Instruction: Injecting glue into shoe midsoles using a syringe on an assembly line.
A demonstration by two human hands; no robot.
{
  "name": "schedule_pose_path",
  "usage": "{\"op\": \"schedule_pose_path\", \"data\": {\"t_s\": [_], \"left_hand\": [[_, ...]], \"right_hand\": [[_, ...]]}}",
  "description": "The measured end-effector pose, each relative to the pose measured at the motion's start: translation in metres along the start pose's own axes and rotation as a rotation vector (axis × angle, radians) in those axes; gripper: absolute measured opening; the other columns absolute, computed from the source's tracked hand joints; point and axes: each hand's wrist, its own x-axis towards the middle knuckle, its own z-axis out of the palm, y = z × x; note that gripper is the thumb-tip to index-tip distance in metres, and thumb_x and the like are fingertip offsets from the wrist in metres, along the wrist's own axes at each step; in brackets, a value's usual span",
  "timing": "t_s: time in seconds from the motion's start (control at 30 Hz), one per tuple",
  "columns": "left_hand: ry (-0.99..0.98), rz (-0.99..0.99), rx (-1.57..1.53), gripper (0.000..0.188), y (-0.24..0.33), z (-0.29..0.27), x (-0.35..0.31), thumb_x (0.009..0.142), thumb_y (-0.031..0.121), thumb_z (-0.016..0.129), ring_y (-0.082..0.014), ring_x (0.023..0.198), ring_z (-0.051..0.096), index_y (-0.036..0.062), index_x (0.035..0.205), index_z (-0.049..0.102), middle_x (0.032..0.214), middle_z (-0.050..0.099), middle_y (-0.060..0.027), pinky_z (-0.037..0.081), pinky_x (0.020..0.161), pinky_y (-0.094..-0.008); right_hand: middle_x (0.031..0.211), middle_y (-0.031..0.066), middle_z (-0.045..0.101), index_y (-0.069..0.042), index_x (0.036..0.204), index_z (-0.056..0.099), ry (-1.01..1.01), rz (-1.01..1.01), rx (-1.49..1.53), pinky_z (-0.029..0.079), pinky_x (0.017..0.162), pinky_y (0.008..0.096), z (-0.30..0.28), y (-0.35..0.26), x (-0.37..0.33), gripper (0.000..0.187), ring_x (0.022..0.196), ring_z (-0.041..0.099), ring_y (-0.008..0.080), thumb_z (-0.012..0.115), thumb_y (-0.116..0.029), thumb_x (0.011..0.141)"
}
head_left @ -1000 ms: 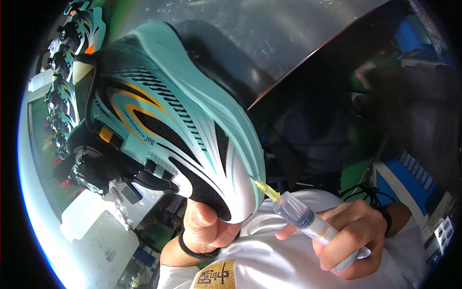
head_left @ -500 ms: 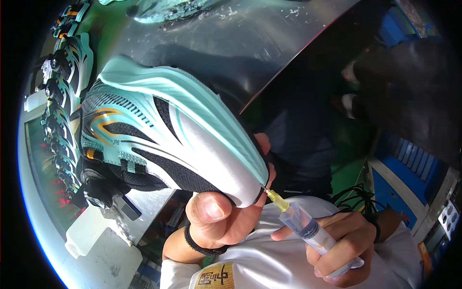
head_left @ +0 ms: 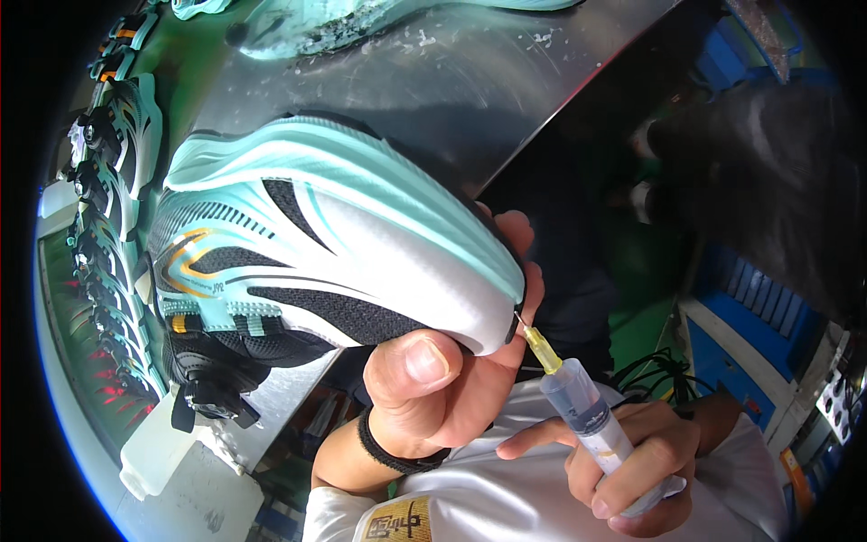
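Note:
A sneaker (head_left: 397, 280) in white, mint and black lies tilted on its side, with its mint sole uppermost. My left hand (head_left: 433, 388) is closed around its toe end, the thumb pressed on the upper and other fingers showing past the sole edge. In my right hand (head_left: 646, 461) is a clear syringe (head_left: 578, 397) with a yellow needle hub (head_left: 542, 350). Its thin needle meets the toe at the edge between sole and upper; whether the tip is inside the seam I cannot tell. My right index finger is stretched out beside the barrel.
A scuffed metal tabletop (head_left: 424, 99) spreads behind the sneaker, with another mint shoe (head_left: 334, 23) at its far edge. Several similar sneakers (head_left: 117, 181) stand in a row on the left. A white plastic bottle (head_left: 153, 447) lies at lower left. Blue bins (head_left: 750, 298) stand at right.
The sneaker's toe has shifted slightly right and up, and the sneaker has tilted a little. Both hands and the syringe have moved with it, the needle staying at the toe edge.

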Motion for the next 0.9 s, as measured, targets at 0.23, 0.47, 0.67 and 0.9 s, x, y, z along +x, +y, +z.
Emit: {"op": "schedule_pose_path", "data": {"t_s": [0.23,0.47,0.67,0.9], "left_hand": [[0.073,0.048,0.046,0.057,-0.005,0.011,0.01,0.072,0.007,0.07,-0.021,0.125,0.036,0.0041,0.123,0.045,0.129,0.044,-0.0073,0.032,0.105,-0.039],[0.209,0.099,0.077,0.052,-0.007,0.033,0.015,0.079,0.012,0.065,-0.0257,0.122,0.039,0.0026,0.124,0.043,0.126,0.044,-0.0139,0.033,0.105,-0.0398],[0.163,0.136,0.053,0.05,-0.007,0.042,0.016,0.085,0.018,0.059,-0.0284,0.122,0.04,0.0015,0.128,0.038,0.126,0.044,-0.0171,0.035,0.104,-0.0399],[0.071,0.132,0.166,0.044,-0.004,0.043,0.017,0.09,0.024,0.052,-0.0291,0.124,0.039,0.0004,0.126,0.041,0.127,0.046,-0.0157,0.034,0.105,-0.0399]], "right_hand": [[0.066,0.0066,0.051,-0.001,0.089,0.049,-0.003,-0.02,-0.012,0.041,0.085,0.0602,0.002,0.0,0.003,0.014,0.055,0.052,0.019,0.053,-0.005,0.075],[0.074,0.0102,0.058,-0.003,0.088,0.057,-0.048,-0.027,-0.229,0.048,0.076,0.0511,-0.001,0.015,-0.008,0.018,0.055,0.055,0.0207,0.061,0.001,0.07],[0.08,0.0103,0.056,-0.004,0.093,0.057,-0.091,-0.148,-0.472,0.044,0.059,0.0367,-0.005,0.03,-0.005,0.024,0.063,0.055,0.0221,0.064,-0.001,0.071],[0.08,0.0105,0.055,-0.004,0.093,0.057,-0.106,-0.197,-0.499,0.042,0.057,0.0367,-0.005,0.032,-0.005,0.023,0.063,0.053,0.0247,0.062,0.0,0.071]]}}
